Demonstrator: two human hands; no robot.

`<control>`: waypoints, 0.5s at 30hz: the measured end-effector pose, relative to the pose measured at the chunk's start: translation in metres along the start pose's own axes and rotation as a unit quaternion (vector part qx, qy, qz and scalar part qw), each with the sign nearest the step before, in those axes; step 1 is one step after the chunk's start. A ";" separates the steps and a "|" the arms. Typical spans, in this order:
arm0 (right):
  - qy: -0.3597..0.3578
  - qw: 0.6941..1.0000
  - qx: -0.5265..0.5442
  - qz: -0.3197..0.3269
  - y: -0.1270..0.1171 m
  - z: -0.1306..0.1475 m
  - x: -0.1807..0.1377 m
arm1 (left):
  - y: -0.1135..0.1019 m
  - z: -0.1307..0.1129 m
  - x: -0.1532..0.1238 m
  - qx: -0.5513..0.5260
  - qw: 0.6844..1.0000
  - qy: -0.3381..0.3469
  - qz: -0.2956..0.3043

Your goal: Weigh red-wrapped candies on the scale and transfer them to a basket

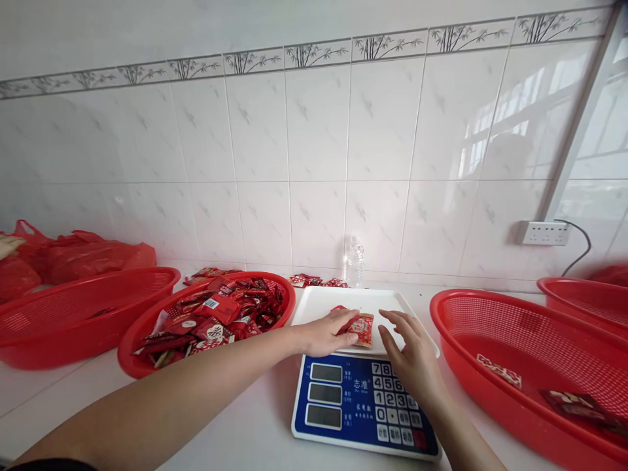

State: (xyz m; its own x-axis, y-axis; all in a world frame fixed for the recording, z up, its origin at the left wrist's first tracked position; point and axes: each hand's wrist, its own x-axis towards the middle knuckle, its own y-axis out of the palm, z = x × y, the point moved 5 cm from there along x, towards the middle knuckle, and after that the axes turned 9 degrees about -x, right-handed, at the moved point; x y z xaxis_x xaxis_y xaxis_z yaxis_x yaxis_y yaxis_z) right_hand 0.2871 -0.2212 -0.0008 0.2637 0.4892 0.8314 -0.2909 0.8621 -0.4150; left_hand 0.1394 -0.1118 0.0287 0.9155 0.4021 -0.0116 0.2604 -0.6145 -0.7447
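On the white tray (314, 302) of the scale (360, 402), the left hand (326, 333) pinches a red packet (363, 328) between its fingers, while the right hand (409, 350) rests just beside it, fingers loosely spread, holding nothing, between two red baskets (147, 327).

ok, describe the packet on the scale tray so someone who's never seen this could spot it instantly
Start at the blue-faced electronic scale in the middle of the white counter, between the red plastic baskets. On its white rectangular tray lies one small red-and-white foil packet, with the left hand touching it and the right hand beside it. It is the only packet lying between the hands; the heap of similar ones fills the round red basket to the left.
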 end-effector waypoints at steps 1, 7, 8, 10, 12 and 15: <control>-0.006 1.000 -0.001 -0.001 0.000 0.001 0.000 | 0.000 0.003 0.002 -0.007 1.000 -0.003 -0.007; -0.022 1.000 -0.003 0.002 0.001 0.001 0.001 | -0.003 0.012 0.012 -0.031 0.999 -0.003 -0.041; -0.021 1.000 -0.002 0.003 0.002 0.001 0.001 | -0.003 0.013 0.013 -0.029 0.999 -0.003 -0.046; -0.007 1.000 0.012 -0.006 0.001 0.000 0.000 | -0.004 0.013 0.014 -0.027 0.998 -0.004 -0.058; 0.012 0.997 0.051 -0.051 -0.005 -0.002 0.001 | -0.007 0.013 0.013 -0.021 0.997 -0.010 -0.069; 0.019 0.984 0.117 -0.134 -0.017 -0.005 0.001 | -0.023 0.011 0.008 -0.006 0.995 -0.002 -0.104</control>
State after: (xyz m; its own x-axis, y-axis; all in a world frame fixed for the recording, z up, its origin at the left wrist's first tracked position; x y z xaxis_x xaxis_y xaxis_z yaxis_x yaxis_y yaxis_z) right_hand 0.2966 -0.2344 0.0052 0.3931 0.2562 0.8831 -0.4082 0.9092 -0.0821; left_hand 0.1373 -0.0870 0.0382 0.8403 0.5240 0.1389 0.4473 -0.5254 -0.7238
